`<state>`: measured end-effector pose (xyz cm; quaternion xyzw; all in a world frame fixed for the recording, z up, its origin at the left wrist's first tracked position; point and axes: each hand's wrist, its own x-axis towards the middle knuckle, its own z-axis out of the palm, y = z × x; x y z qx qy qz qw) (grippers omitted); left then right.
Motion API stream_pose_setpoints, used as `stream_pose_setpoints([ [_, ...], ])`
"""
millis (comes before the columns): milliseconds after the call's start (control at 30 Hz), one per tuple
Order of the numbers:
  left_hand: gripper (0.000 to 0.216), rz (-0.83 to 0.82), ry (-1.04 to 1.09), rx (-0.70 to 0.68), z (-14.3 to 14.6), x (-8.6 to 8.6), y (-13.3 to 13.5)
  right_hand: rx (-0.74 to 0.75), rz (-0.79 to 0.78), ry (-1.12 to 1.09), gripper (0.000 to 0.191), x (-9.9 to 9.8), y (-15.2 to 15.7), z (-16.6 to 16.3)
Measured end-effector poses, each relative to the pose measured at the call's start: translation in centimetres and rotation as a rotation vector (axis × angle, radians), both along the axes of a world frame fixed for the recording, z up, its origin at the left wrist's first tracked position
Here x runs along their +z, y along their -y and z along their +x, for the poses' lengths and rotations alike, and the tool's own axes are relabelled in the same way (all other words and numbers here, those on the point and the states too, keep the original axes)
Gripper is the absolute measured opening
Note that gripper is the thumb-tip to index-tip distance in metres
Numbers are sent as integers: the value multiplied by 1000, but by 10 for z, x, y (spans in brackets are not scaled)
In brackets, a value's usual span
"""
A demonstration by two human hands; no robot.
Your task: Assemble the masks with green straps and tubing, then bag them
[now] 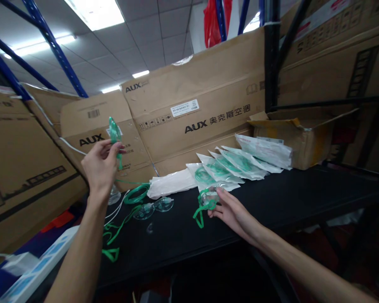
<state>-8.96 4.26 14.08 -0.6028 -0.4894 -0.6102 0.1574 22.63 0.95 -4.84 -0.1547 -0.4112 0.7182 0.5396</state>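
My left hand is raised above the black table, its fingers pinched on a small green plastic connector with a green strap hanging from it. My right hand rests low on the table, fingers closed on a clear mask with a green elastic strap. Between the hands lie clear mask parts, a coil of green tubing and loose green straps.
Several sealed packets of green tubing lie fanned along the table's back. Large cardboard boxes marked AUX stand behind. An open cardboard box sits at the right. A black shelf post rises behind. Blue-white packages lie lower left.
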Motion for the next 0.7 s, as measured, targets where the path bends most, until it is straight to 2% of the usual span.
stream_pose_setpoints([
  [100,22,161,-31,-86,23,19,8,18,-12,0,32,1,1,-1],
  [200,21,238,-57,-115,43,33,15,29,-33,13,29,3,2,-1],
  [267,22,236,-80,-150,56,35,20,46,-53,40,31,4,3,1],
  [333,21,202,-96,-186,68,28,27,61,-81,82,34,2,2,3],
  [433,16,84,-181,-145,83,-5,44,79,-110,140,36,0,2,6],
  [533,14,-47,-397,-81,93,-64,70,123,-100,200,38,0,5,9],
  [633,21,-175,-504,-197,98,-126,98,208,-84,294,35,3,16,17],
  [700,23,-280,-526,-284,99,-156,113,284,-89,369,27,6,26,26],
])
